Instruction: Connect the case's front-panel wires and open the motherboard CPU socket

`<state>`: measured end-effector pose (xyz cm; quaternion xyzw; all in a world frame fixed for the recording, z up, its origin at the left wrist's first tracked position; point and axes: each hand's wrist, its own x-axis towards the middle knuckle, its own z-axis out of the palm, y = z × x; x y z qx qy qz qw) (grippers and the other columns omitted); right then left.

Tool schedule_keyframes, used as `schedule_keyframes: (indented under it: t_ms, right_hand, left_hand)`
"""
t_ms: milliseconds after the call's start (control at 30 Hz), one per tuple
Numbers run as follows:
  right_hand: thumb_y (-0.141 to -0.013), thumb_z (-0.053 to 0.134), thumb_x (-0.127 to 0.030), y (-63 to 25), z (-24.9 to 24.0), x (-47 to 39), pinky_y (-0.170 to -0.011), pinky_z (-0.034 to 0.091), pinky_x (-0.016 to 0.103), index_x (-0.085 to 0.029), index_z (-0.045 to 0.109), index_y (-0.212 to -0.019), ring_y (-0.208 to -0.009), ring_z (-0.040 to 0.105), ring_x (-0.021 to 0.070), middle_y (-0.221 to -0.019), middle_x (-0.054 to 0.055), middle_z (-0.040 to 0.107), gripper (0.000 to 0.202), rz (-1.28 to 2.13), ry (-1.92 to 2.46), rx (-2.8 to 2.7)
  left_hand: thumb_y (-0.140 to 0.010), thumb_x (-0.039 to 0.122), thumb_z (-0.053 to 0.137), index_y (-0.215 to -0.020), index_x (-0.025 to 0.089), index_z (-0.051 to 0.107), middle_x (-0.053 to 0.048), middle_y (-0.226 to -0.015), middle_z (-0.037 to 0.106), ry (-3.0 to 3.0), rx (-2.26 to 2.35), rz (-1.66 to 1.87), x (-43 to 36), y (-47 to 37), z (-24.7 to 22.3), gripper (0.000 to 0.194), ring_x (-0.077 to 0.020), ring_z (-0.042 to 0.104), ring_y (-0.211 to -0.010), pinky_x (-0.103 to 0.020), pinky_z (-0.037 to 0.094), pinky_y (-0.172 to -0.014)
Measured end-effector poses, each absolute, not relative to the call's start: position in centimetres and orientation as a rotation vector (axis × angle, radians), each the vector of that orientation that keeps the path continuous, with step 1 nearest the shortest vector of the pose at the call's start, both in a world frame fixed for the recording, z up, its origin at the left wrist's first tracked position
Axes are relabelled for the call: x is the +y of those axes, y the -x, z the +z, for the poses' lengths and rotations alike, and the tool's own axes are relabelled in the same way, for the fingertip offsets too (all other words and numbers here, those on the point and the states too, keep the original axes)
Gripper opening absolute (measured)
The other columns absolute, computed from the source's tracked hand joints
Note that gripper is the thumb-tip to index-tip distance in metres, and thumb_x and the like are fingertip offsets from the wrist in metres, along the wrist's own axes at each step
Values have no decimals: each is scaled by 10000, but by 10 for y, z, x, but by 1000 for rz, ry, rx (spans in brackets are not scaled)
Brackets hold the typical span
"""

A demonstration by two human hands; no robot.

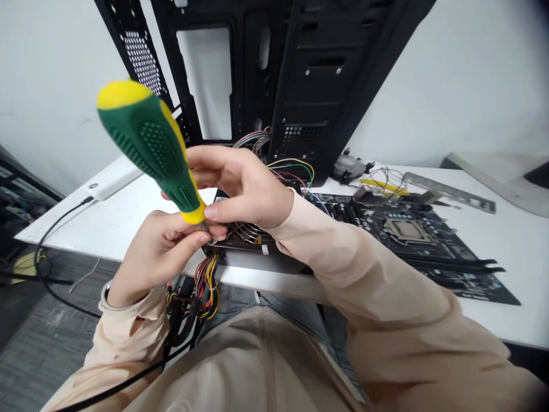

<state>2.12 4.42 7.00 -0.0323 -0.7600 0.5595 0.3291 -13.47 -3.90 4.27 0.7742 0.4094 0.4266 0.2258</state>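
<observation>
White table [107, 229], left fingers [191, 247] and right fingers [212, 213] holding green-yellow screwdriver [150, 143], labels unreadable.

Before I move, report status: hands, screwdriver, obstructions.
Left hand pinching screwdriver shaft, right hand at handle's base. Tip hidden, down at power supply corner. Cable bundle hanging near left wrist; computer case standing close behind.

White wall [467, 86] behind, evenly lit, faint scuff at left. White tabletop [525, 254] set near it. Floor [38, 337] below: grey, streaked carpet look. Dark rack-like frame [30, 178] at far left, contents blurry. Pale curved object [493, 183], unclear what, far right on tabletop.
</observation>
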Motion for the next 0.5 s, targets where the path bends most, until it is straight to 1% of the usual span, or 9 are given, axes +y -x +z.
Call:
schedule_keyframes:
  t_ms: [33, 100, 167, 267, 333, 433, 500]
  right_hand:
    - [-659, 567, -136, -23, 71, 42, -561, 507, 169, -170, 472, -1150, -821, 632, 118, -981, 0, 676, 501, 1562, 80, -1946]
    - [-643, 583, -169, -26, 71, 38, -494, 472, 156, -181, 475, -1116, -736, 628, 102, -969, -7, 682, 485, 1728, 74, -1867]
    - [-634, 601, -196, -27, 71, 38, -486, 464, 150, -185, 498, -1047, -653, 607, 75, -931, -16, 688, 426, 1755, 101, -1858]
    - [-625, 620, -245, -24, 69, 42, -507, 472, 153, -175, 510, -970, -651, 593, 67, -884, -18, 677, 369, 1710, 82, -1892]
    - [-615, 633, -263, -22, 67, 46, -546, 492, 172, -164, 505, -966, -713, 601, 85, -863, -14, 660, 386, 1645, 18, -1922]
    - [-607, 660, -224, -19, 67, 50, -712, 532, 225, -149, 507, -939, -850, 619, 119, -885, 2, 635, 373, 1534, -36, -1962]
    - [-612, 655, -175, -19, 67, 51, -787, 522, 241, -149, 499, -902, -869, 611, 116, -881, -3, 612, 330, 1468, -43, -1963]
  left_hand:
    - [-865, 166, 579, -872, 175, 733, -45, -800, 757, -2173, 1122, 1142, -38, 136, 44, 154, -149, 702, -701, -214, 556, -640]
    - [-873, 175, 563, -893, 171, 729, -53, -813, 756, -2237, 1109, 1099, -36, 138, 45, 167, -154, 702, -703, -212, 546, -619]
    - [-882, 176, 549, -920, 173, 724, -58, -842, 758, -2243, 1087, 1073, -35, 139, 44, 180, -159, 705, -738, -215, 545, -632]
    - [-896, 168, 529, -939, 178, 715, -51, -856, 755, -2111, 1049, 1106, -36, 136, 40, 192, -153, 700, -783, -224, 552, -695]
    - [-868, 171, 573, -894, 176, 712, -39, -825, 743, -2016, 1057, 1217, -37, 131, 36, 141, -151, 687, -783, -236, 546, -726]
    - [-771, 190, 690, -768, 172, 688, -13, -743, 710, -1914, 1194, 1397, -39, 122, 30, 19, -147, 651, -727, -248, 525, -709]
    - [-728, 208, 727, -710, 178, 663, 5, -703, 690, -1822, 1284, 1466, -39, 118, 28, 73, -139, 624, -669, -247, 510, -659]
